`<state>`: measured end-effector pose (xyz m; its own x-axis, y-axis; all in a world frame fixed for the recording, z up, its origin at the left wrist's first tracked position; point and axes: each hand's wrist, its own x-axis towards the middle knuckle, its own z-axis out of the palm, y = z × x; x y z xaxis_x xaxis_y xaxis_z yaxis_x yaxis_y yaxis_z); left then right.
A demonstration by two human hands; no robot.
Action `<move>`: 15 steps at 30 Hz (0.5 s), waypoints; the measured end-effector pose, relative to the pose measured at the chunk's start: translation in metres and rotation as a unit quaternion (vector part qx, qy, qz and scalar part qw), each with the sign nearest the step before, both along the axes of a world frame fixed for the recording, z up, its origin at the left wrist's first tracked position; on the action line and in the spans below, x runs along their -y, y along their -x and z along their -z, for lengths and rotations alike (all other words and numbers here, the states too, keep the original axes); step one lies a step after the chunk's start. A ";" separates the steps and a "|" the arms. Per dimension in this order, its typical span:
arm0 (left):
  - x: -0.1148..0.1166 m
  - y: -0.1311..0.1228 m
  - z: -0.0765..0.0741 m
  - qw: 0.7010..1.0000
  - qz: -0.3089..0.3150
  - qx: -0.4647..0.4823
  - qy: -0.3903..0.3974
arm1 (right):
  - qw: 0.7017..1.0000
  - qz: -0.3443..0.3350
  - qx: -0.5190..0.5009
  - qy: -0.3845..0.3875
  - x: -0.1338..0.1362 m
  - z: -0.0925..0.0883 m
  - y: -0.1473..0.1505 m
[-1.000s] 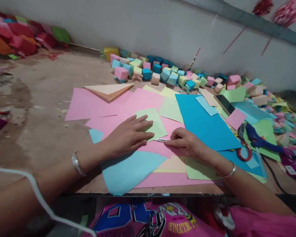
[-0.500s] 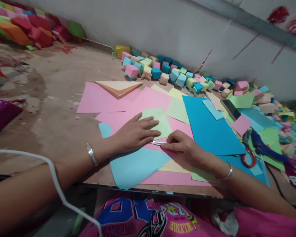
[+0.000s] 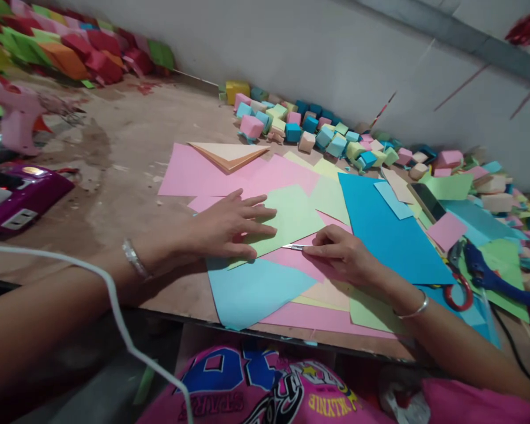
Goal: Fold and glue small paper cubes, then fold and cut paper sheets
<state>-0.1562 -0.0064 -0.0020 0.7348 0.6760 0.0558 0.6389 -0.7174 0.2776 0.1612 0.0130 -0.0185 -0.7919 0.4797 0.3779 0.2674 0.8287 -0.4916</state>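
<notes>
Pale green paper lies under your left hand [image 3: 238, 227]: the pale green sheet [image 3: 295, 209] rests in front of you, on top of the overlapping papers on the table [image 3: 128, 159]. That hand is palm down and flattened, its fingers spread over the sheet's left part, seemingly to steady it. Your right hand [image 3: 344, 253] is closed, pinching a slim silver tool [image 3: 295, 246] between thumb and fingers, with the tip at the sheet's near edge. You can't tell from this view whether the tip is biting into the paper or only meeting it, nor exactly what tool it is.

As far as can be judged, this sheet is at an early stage: no fold shows on it, and any shaping is left to do. Elsewhere, 1 peach folded piece [image 3: 229, 156] lies beyond it on a pink sheet [image 3: 189, 174], and many small paper blocks [image 3: 293, 132] sit along the wall, looking already formed.

Your green sheet looks smooth and matt, with a straight near edge that slopes up towards your right. Its left end is partly hidden by your fingers. A light blue sheet [image 3: 256, 294] lies just on your side of it.
</notes>
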 end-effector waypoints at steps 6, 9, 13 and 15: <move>0.001 0.006 0.010 1.000 -0.009 -0.003 0.006 | 1.000 -0.010 -0.011 0.023 0.001 0.002 0.000; 0.001 0.004 0.008 1.000 -0.009 -0.011 0.013 | 0.999 -0.025 0.002 0.035 0.006 0.002 0.003; 0.002 0.004 0.006 0.999 -0.020 -0.007 0.024 | 0.992 0.023 0.015 0.126 0.019 0.004 0.016; 0.002 0.004 0.006 0.999 -0.023 -0.009 0.028 | 0.981 0.051 0.024 0.186 0.024 0.008 0.023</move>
<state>-0.1600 -0.0087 -0.0085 0.7039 0.7103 0.0038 0.6756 -0.6710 0.3055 0.1381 -0.0107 -0.0261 -0.7450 0.6551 0.1255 0.3695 0.5620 -0.7400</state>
